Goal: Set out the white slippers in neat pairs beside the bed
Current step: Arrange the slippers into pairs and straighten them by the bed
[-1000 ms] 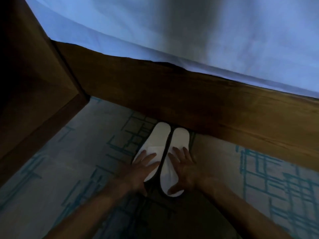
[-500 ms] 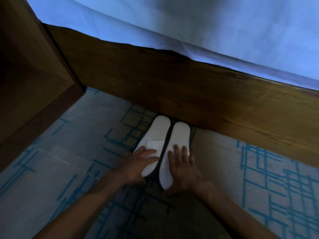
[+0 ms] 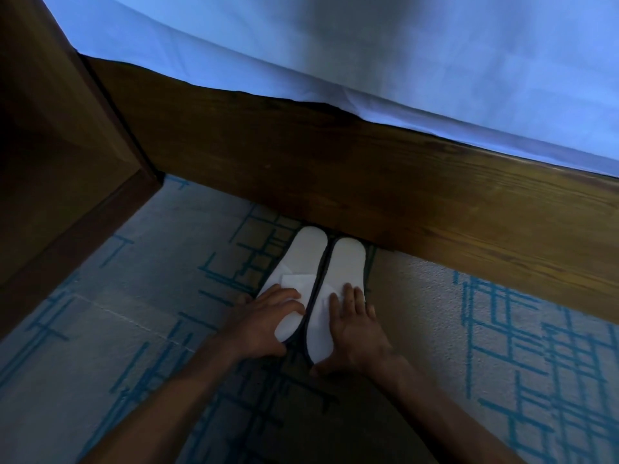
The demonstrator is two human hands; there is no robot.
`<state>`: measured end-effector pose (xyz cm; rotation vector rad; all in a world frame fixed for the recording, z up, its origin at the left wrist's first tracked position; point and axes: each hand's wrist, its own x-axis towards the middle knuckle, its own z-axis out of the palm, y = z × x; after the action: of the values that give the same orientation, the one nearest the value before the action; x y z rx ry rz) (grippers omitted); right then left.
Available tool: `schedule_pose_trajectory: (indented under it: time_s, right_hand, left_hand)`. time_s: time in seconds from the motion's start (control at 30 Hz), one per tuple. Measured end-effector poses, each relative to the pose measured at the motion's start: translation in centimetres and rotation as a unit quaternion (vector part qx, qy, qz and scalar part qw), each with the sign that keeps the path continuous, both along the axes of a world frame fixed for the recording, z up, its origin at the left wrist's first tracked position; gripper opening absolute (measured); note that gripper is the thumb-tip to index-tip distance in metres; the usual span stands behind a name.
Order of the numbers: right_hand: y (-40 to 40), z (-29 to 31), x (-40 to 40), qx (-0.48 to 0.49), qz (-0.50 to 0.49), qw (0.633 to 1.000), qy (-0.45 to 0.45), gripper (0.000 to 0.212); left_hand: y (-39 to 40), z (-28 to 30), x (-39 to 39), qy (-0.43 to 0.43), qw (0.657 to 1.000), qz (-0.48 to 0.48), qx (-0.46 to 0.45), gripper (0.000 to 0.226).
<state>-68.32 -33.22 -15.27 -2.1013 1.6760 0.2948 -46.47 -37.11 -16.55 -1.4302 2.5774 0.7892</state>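
Note:
Two white slippers lie side by side on the carpet, touching along their inner edges, far ends at the foot of the wooden bed frame (image 3: 351,182). The left slipper (image 3: 303,259) leans slightly rightward; the right slipper (image 3: 346,266) lies close beside it. My left hand (image 3: 264,321) rests flat on the left slipper's near half, fingers over its band. My right hand (image 3: 355,333) lies on the right slipper's near half, thumb hooked around its near end. Both hands hide the slippers' near outer edges.
A pale bed sheet (image 3: 368,61) hangs over the frame. A dark wooden cabinet (image 3: 67,155) stands at the left, forming a corner with the bed. Grey carpet with blue line pattern (image 3: 502,346) spreads around.
Both hands have stayed on the slippers, which sit closer together than a second ago. The view has shifted slightly; the hands moved little.

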Motion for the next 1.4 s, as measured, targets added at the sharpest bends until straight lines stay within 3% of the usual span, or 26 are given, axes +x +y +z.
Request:
schedule_pose_trajectory:
  time_s: [0.2,0.9,1.03,1.13,1.27,1.33,1.4]
  right_hand:
    - [0.1,0.8,0.4,0.011,-0.011,1.0,0.008,0.135]
    - [0.3,0.9,1.5,0.016,-0.05,0.999,-0.008,0.131]
    - [0.1,0.8,0.5,0.041,-0.05,0.997,-0.031,0.131]
    - [-1.5,1.9,-1.7,0.067,-0.098,0.986,-0.119,0.111]
    - [-2.9,2.9,-4.6,-0.027,-0.161,0.963,-0.214,0.06]
    - [-2.1,2.5,-4.3,-0.054,-0.152,0.966,-0.203,0.065]
    - [-1.1,1.5,-3.2,-0.05,-0.14,0.975,-0.164,0.083]
  left_hand:
    - [0.5,0.2,0.4,-0.04,0.999,0.001,-0.013,0.08]
    - [-0.6,-0.4,1.3,-0.012,0.999,-0.018,-0.026,0.075]
    - [-1.3,0.3,1.6,0.03,0.999,-0.012,0.042,0.064]
    - [-2.3,1.8,2.2,0.155,0.976,0.063,0.138,0.042]
    - [-3.2,3.5,2.6,0.238,0.946,0.207,0.079,0.031]
    - [-3.6,3.5,2.4,0.227,0.949,0.216,0.027,0.023]
    - [-3.9,3.0,1.8,0.169,0.97,0.176,0.005,0.036]
